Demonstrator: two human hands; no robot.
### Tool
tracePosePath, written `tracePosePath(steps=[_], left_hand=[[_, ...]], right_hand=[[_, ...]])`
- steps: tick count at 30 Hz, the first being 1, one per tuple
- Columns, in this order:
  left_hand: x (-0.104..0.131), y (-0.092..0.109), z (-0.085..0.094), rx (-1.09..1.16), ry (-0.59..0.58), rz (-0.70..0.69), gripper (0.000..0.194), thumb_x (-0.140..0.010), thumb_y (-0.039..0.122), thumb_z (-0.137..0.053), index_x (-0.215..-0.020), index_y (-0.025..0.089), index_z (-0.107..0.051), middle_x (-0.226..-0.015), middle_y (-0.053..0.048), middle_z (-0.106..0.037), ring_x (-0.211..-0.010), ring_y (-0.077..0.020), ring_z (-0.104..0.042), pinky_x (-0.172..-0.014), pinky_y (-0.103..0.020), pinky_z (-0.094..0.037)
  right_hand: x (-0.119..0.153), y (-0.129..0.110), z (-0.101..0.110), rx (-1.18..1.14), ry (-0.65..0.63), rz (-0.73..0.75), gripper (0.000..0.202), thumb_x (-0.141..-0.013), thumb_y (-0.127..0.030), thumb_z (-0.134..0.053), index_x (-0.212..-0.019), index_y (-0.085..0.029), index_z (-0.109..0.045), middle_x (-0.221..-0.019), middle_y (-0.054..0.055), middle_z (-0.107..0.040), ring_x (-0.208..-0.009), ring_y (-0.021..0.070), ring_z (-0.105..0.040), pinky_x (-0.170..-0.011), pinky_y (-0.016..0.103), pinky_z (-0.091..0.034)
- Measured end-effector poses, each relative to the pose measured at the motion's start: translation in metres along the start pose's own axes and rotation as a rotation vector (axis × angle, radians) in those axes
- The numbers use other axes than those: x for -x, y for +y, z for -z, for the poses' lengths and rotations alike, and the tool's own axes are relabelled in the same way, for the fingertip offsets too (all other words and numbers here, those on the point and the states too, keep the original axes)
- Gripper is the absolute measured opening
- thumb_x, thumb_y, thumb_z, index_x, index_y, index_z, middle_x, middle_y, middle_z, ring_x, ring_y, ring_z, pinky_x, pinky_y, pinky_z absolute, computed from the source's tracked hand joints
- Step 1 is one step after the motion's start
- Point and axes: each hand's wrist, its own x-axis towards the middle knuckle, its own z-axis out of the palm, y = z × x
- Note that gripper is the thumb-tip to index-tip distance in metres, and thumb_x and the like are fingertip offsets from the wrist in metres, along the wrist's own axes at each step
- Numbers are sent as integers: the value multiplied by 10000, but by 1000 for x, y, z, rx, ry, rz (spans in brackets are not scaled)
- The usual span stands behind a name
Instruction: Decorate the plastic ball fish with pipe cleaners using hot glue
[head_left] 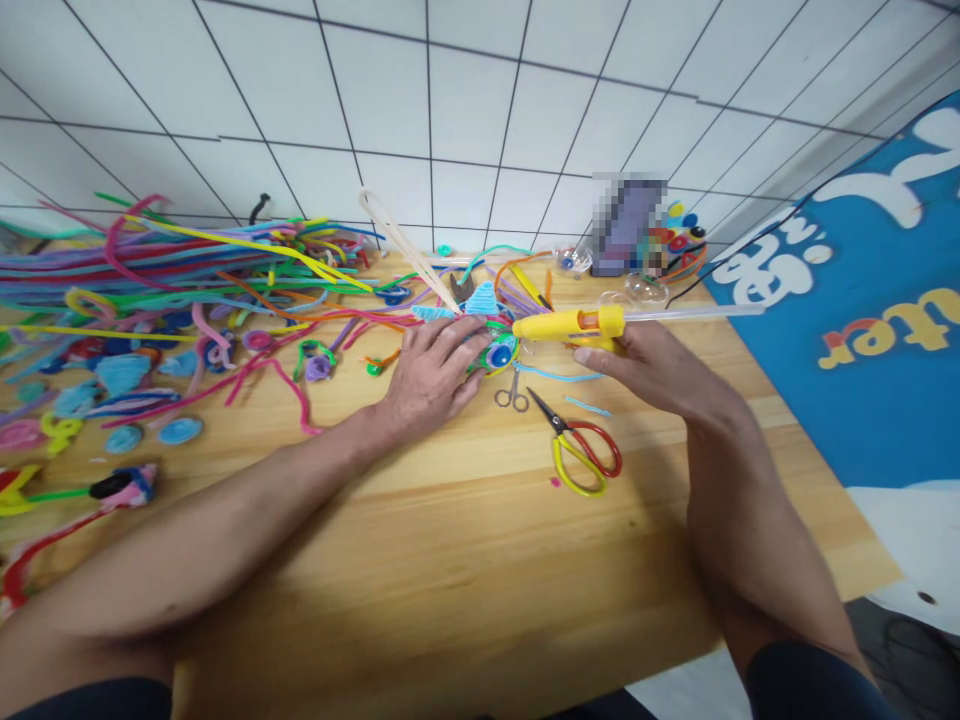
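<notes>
My right hand (660, 365) is wrapped round the handle of a yellow glue gun (562, 325), with a clear glue stick (697, 313) jutting from its back end. The gun's nozzle points left at a colourful pipe-cleaner piece (501, 352) with a round blue disc and green edging. My left hand (442, 370) grips this piece from the left, fingers bent over it and hiding much of it. Light-blue coiled shapes (482, 299) show just beyond the fingers. Below the nozzle lie small metal scissors (512, 395) and larger scissors (581, 450) with red and yellow handles.
Bundled pipe cleaners (187, 260) and small coiled pieces (124, 375) cover the table's left side. A pixelated phone-like object (628, 225) leans against the tiled wall (480, 110), near clear plastic cups (646, 288). A blue lettered panel (885, 400) borders the table's right edge.
</notes>
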Motion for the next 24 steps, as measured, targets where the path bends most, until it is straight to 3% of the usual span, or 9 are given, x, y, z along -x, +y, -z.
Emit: tracePosePath(steps=[12, 18, 24], left_hand=[[0, 1, 1, 26, -15, 32, 401, -1042, 323, -604, -1433, 235, -603, -1492, -143, -662, -1348, -324, -563, -1082, -509, -449], [0, 1, 0, 17, 4, 21, 398, -1047, 328, -593, -1432, 231, -602, -1490, -145, -663, -1349, -324, -562, -1083, -509, -454], [0, 1, 0, 43, -38, 61, 408, -1042, 333, -588, -1441, 252, -609, -1501, -141, -655, -1363, -339, -551, -1092, -529, -443]], right_hand=[[0, 5, -3, 17, 45, 25, 429, -953, -601, -597, -770, -213, -622, -681, 7, -559, -646, 178, -492, -618, 320, -357], [0, 5, -3, -54, 64, 57, 413, -955, -600, -610, -909, -202, -708, -741, 26, -637, -731, 210, -552, -650, 322, -391], [0, 2, 2, 28, 20, 21, 407, -966, -563, -579, -783, -207, -653, -680, 15, -584, -648, 184, -511, -611, 319, -372]])
